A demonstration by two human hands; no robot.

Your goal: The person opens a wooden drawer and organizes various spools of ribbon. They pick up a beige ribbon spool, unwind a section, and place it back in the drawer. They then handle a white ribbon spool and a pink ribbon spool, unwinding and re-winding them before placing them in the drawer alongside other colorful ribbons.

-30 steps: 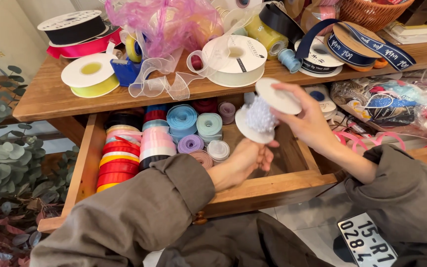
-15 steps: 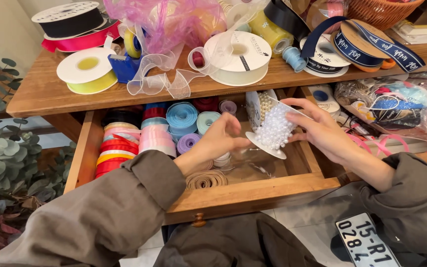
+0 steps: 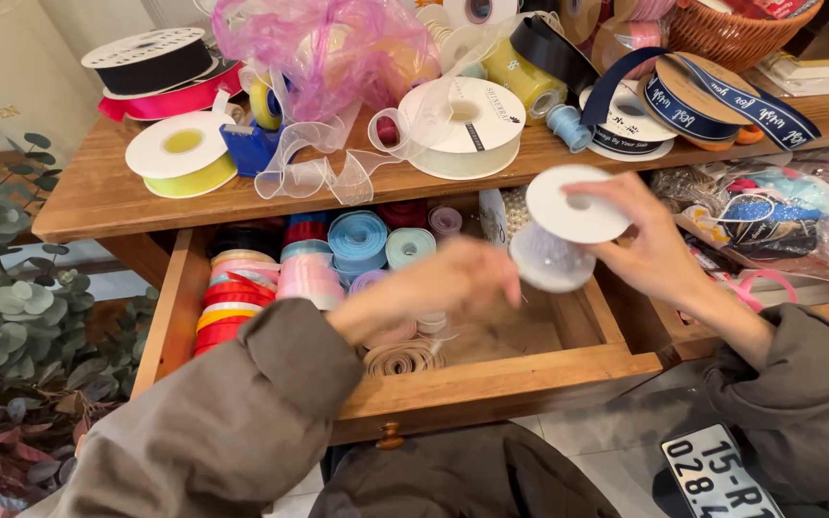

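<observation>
We are holding one white spool in our right hand, fingers closed on it, above the open drawer. Our left hand is blurring beside it; grip unclear.

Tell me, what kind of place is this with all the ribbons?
Probably a florist's or gift-wrapping workbench. Ribbon spools crowd the wooden shelf, more rolls fill the open drawer, and leafy stems stand beside it.

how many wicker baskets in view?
1: a brown woven wicker basket at the top right of the wooden tabletop, behind the navy ribbon spools. The frame edge crops it; others may lie out of view.
</observation>
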